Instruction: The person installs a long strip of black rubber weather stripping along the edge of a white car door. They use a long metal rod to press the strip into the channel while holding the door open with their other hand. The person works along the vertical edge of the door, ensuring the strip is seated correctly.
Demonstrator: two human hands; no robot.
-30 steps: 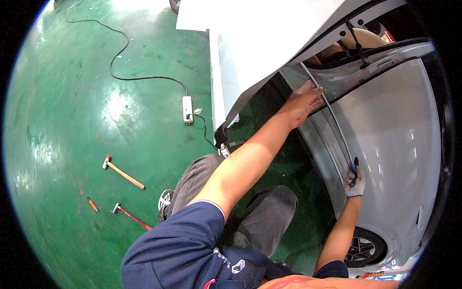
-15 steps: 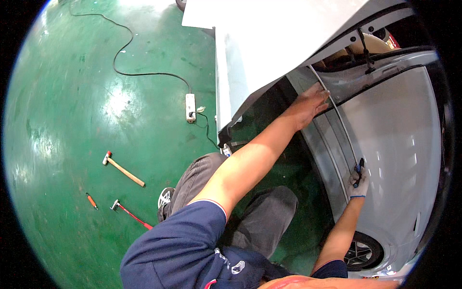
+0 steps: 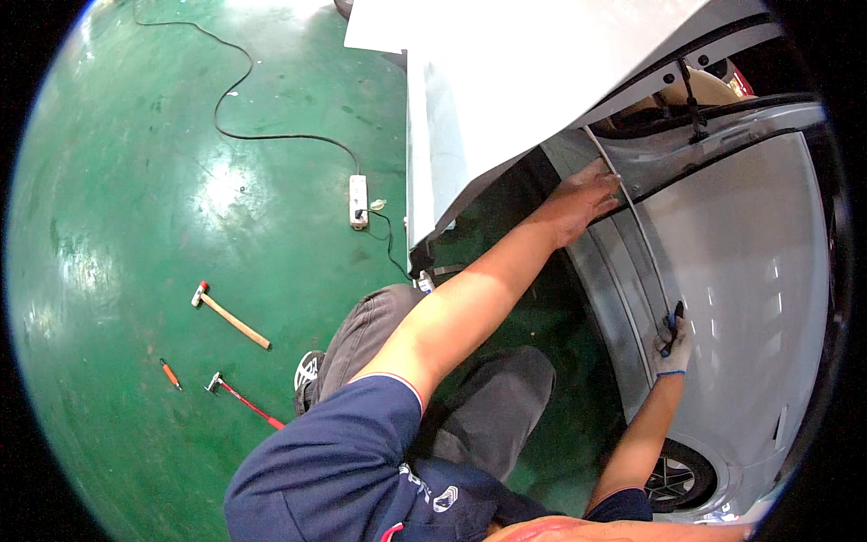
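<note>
Now the gloved right hand point(image 3: 674, 354) is closed around the dark handle point(image 3: 669, 341) of a long rod point(image 3: 646, 240), which runs along the pale car panel point(image 3: 741, 253); whether the left hand point(image 3: 582, 200), at this rod, grips it, I cannot tell.

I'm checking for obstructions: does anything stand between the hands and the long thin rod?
Only a white glove separates the right hand from the dark handle of the rod; nothing visible blocks the left hand.

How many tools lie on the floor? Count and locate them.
3, left of the person's legs: a wooden-handled hammer farthest up, an orange tool below it at left, a red-handled tool nearest the sleeve. Others may be hidden.
</note>
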